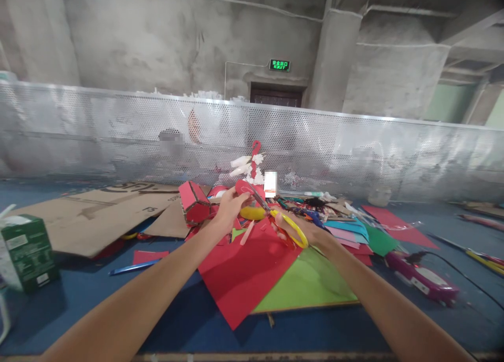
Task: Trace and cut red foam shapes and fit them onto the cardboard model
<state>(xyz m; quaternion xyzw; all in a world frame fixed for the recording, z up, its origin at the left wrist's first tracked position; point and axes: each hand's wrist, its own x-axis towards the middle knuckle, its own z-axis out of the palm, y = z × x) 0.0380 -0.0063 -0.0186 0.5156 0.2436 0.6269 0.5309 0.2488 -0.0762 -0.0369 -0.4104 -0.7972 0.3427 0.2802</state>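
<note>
My left hand (233,202) is closed on a small piece of red paper (243,187) with a pale curved line on it. In my right hand (289,226) is a pair of scissors (296,233) with yellow and red handles. Their blades point up and left and meet the red piece. Beneath both hands lies a large red sheet (246,272), on top of a light green sheet (307,283). A pinkish strip (247,233) rests on the red sheet. Behind my left wrist stands a red-covered cardboard box shape (193,203).
Flat brown cardboard (106,220) and a green carton (29,251) occupy the left. A blue pen-like tool (134,267) lies nearer. Coloured sheets (346,230) and a purple corded device (423,278) are right. A perforated metal screen (334,146) closes off the back.
</note>
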